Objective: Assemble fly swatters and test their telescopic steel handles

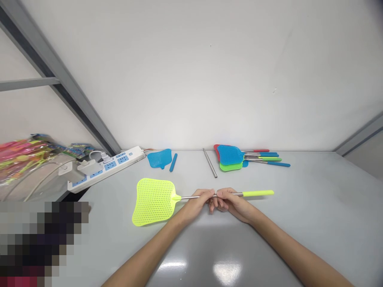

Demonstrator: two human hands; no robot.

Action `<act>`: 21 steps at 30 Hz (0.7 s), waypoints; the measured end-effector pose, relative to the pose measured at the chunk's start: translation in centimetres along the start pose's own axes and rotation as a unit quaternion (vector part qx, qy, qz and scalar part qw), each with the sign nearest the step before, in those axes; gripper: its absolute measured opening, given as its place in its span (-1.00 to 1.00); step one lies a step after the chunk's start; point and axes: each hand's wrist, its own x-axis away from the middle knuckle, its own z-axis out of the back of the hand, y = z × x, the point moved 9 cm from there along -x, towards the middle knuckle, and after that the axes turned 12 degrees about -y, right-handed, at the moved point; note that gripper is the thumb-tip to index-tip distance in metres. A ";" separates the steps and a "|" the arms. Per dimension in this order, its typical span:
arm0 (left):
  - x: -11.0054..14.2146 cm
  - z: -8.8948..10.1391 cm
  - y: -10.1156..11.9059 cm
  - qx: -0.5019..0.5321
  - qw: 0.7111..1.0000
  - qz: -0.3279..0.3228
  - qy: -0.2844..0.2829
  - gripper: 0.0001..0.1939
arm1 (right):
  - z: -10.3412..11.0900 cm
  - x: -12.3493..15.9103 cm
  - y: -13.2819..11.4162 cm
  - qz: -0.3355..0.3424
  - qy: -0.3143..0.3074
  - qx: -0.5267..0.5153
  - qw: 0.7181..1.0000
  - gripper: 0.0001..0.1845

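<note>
Both hands grip one yellow fly swatter (pixel 155 201) by its metal rod, just above the table. My left hand (pixel 200 199) is closed around the thinner part of the rod, on the side of the perforated head. Close beside it, my right hand (pixel 231 201) pinches the thicker part near the yellow handle, which sticks out to the right. Thumbs lie on top of the rod and the fingertips nearly meet. Behind the hands rest a loose metal rod (pixel 210 163), a blue swatter head (pixel 159 158) and a separate blue handle (pixel 173 162).
A pile of fly swatters (pixel 230 154) in blue, green and red lies at the back right against the wall. To the left is a white power strip (pixel 107 167) with plugs and cables. Bagged colourful items (pixel 24 159) sit beyond it. The lower left corner is pixelated.
</note>
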 end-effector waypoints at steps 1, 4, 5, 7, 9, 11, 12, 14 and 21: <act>0.0 -0.2 0.1 0.007 1.000 0.000 -0.007 -0.58 | 0.0 0.0 0.0 -0.001 -0.002 -0.001 1.000 -0.65; 0.0 -0.5 0.1 0.020 0.999 0.007 -0.027 -0.57 | -0.1 0.1 0.1 -0.006 -0.003 -0.001 1.000 -0.66; 0.0 -0.5 0.0 0.026 0.999 0.010 -0.029 -0.58 | 0.0 0.1 0.1 -0.007 -0.001 0.000 1.000 -0.66; -0.1 -0.4 -0.2 0.046 0.998 0.014 -0.030 -0.59 | 0.1 0.2 0.2 -0.010 0.006 0.006 1.000 -0.66; -0.1 -0.3 -0.6 0.068 0.997 0.017 -0.026 -0.59 | 0.3 0.2 0.2 -0.013 0.021 0.014 1.000 -0.67; -0.2 -0.1 -0.8 0.085 0.996 0.020 -0.019 -0.60 | 0.6 0.3 0.2 -0.011 0.034 0.017 0.999 -0.67; -0.1 0.0 -0.9 0.090 0.996 0.024 -0.016 -0.60 | 0.6 0.3 0.1 -0.011 0.040 0.017 0.999 -0.68; -0.1 0.1 -1.1 0.096 0.995 0.034 -0.011 -0.60 | 0.7 0.3 0.1 -0.012 0.048 0.013 0.999 -0.69; 0.2 0.4 -0.8 0.102 0.994 0.049 0.010 -0.63 | 1.3 0.5 -0.6 -0.018 0.075 0.022 0.997 -0.68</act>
